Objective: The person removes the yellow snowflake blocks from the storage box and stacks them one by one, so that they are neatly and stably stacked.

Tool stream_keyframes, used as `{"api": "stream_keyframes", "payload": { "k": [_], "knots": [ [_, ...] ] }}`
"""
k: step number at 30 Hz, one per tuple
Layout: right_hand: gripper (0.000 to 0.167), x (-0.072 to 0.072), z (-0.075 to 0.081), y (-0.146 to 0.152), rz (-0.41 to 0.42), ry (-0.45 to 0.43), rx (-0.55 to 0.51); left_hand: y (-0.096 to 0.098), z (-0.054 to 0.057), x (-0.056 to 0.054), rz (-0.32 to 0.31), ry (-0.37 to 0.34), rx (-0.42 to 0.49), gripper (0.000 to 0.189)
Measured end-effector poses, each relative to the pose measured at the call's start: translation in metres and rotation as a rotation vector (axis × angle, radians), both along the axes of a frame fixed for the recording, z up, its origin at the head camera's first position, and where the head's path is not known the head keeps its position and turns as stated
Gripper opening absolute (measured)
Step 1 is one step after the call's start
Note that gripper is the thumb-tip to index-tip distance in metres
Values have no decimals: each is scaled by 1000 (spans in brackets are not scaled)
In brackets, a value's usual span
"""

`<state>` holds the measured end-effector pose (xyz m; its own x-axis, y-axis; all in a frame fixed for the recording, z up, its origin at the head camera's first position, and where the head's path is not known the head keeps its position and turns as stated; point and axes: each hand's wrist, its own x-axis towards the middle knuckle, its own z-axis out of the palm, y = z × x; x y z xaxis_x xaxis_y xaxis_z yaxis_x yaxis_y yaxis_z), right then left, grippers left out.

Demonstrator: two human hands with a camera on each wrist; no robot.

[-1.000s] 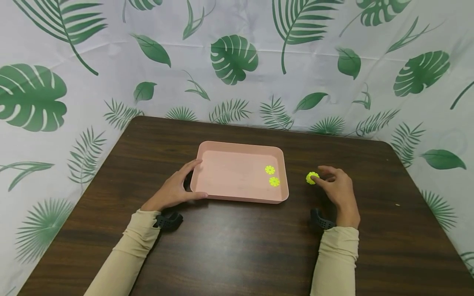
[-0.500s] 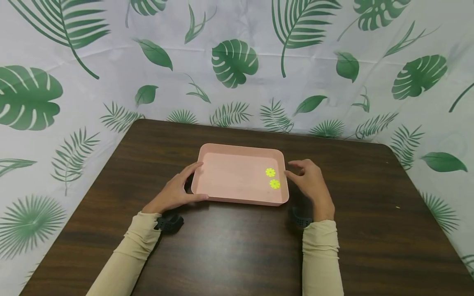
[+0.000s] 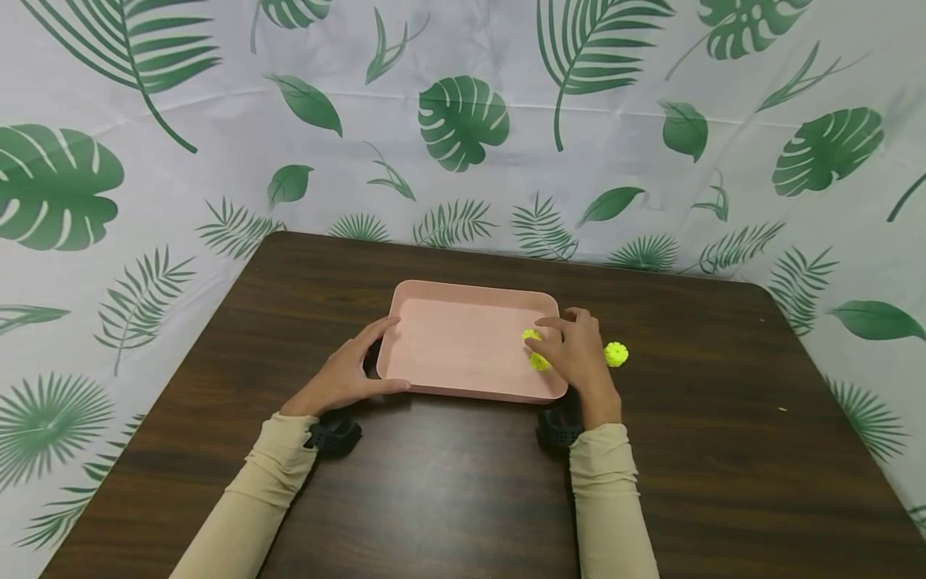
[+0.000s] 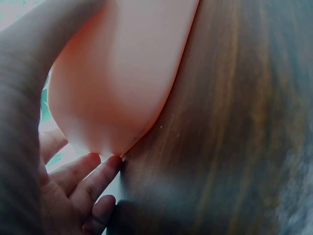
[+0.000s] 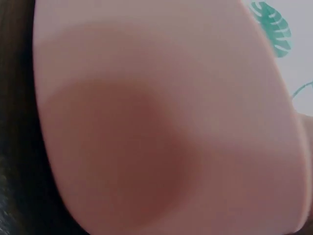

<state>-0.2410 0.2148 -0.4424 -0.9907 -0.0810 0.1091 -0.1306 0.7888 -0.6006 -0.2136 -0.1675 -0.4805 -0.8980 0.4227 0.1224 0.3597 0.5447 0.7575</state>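
A shallow pink tray (image 3: pixel 463 338) lies on the dark wooden table. My left hand (image 3: pixel 343 370) holds its left end, thumb along the front wall and a finger over the rim. In the left wrist view, other fingertips touch the tray's end wall (image 4: pixel 112 83). Two yellow flower-shaped discs lie at the tray's right side, the upper disc (image 3: pixel 531 334) and the lower disc (image 3: pixel 538 363), both partly covered. My right hand (image 3: pixel 579 354) reaches over the right rim, thumb and forefinger apart above the discs. Another yellow flower-shaped disc (image 3: pixel 616 354) sits on the table just right of that hand.
The brown table (image 3: pixel 448 498) spreads around the tray on all sides. Behind it hangs a white cloth (image 3: pixel 347 137) printed with green leaves. A tiny pale speck (image 3: pixel 782 409) lies on the table at the right.
My right hand has let go of the disc on the table and moved left, over the rim to the discs in the tray. The left hand has stayed on the tray.
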Motion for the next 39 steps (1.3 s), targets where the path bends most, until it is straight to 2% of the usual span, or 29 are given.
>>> {"api": "stream_keyframes", "payload": {
  "k": [4,7,13,21,24,28,32,39],
  "knots": [
    [47,-2,-2,0,-24,-93,56,1,0,0,2,2,-8,102],
    [48,-4,-2,-2,-25,-126,115,1,1,0,7,0,-13,102],
    [45,-7,-2,-6,-30,-110,200,2,2,-1,10,-6,-13,103],
    [39,-6,-3,-11,-56,-93,159,3,1,-2,14,-3,-10,103],
    [37,-6,-4,-12,-74,-70,138,3,0,-1,12,-6,-10,103],
    [36,-4,-4,-15,-54,24,136,3,0,-1,4,-2,1,102],
    [34,-3,-3,-18,-14,119,181,3,-1,-1,2,7,5,101],
    [33,-1,-3,-18,-1,185,263,4,1,-2,2,6,8,102]
  ]
}}
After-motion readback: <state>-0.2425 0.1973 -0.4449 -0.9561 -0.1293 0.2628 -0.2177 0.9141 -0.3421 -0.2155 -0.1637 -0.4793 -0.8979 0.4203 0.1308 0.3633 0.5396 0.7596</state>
